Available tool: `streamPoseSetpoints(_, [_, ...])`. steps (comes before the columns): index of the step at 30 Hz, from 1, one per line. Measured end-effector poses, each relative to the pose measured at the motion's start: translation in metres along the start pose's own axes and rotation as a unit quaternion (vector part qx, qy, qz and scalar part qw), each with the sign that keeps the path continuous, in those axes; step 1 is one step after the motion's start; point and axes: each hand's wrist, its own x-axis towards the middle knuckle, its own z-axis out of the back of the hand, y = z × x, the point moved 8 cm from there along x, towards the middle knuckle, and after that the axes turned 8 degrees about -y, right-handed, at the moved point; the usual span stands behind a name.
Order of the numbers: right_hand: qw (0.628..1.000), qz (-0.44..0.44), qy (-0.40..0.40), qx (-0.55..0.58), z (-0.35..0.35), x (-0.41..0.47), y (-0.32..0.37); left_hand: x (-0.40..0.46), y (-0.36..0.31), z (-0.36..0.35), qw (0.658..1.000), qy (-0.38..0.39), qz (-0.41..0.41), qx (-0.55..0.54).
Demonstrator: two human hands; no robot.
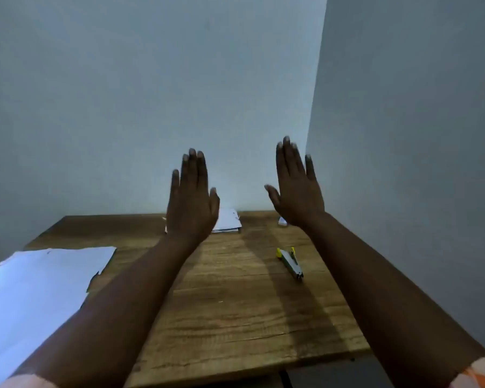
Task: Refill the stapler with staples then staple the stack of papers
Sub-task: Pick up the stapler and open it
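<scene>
- Both hands are raised above the table, fingers straight and spread flat, backs to the camera, holding nothing: left hand, right hand.
- Stapler, grey with yellow ends, lies flat on the table at about 6 o'clock from the right hand, well below it and untouched, between the two forearms.
- A small stack of papers lies at the far edge, just at 3 o'clock of the left wrist and partly hidden by it.
- A small white box sits at the far edge by the right wrist.
- Large sheets overhang the table at 9 o'clock.
- Bare wood lies around the stapler; the table stands in a corner of pale walls.
</scene>
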Motion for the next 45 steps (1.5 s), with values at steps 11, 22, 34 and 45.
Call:
streamPoseSetpoints(11, [0.802, -0.203, 0.556, 0.082, -0.105, -0.097, -0.029, -0.086, -0.073, -0.136, 0.752, 0.368, 0.398, -0.374])
streamPoseSetpoints(22, [0.775, -0.342, 0.493, 0.198, -0.106, -0.118, -0.007, -0.120, -0.061, -0.128, 0.684, 0.370, 0.478, -0.409])
streamPoseSetpoints(34, [0.664, -0.344, 0.385, 0.542, -0.063, -0.096, 0.102, -0.108, 0.036, -0.030, 0.813, 0.277, 0.361, -0.362])
streamPoseSetpoints(45, [0.724, -0.388, 0.274, 0.500, -0.050, -0.091, 0.139, -0.112, 0.047, 0.001, 0.883, 0.247, 0.289, -0.276])
